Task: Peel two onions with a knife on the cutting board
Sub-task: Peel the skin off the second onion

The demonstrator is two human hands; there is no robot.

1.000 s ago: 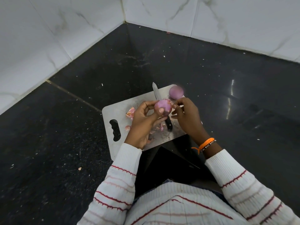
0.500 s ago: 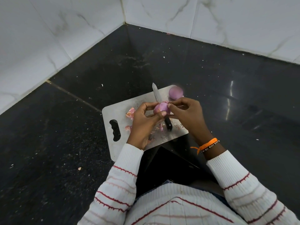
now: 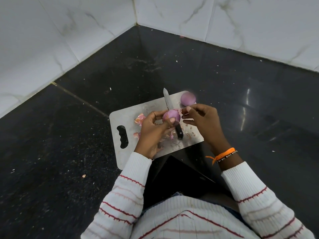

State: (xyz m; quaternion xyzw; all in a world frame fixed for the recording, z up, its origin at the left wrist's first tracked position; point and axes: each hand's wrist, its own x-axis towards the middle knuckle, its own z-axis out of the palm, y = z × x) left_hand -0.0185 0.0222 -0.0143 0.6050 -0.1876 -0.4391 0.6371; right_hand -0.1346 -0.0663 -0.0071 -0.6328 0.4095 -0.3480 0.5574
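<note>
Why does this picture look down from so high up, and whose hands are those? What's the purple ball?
There is no machine here. A person wears a small camera on their head, so you see what they see: their own arms in a striped white sweater and two bare hands. The left hand holds a purple onion with its fingers and thumb curled round it. The dry skin is mostly off. The right hand is beside the onion with fingertips pinched together; I cannot tell if a scrap of peel is between them. Under the hands lies a grey cutting board on a black counter. A knife rests on the board, nobody holding it. A second onion, already peeled, sits at the board's far corner. Pink bits of onion skin are scattered on the board.
</note>
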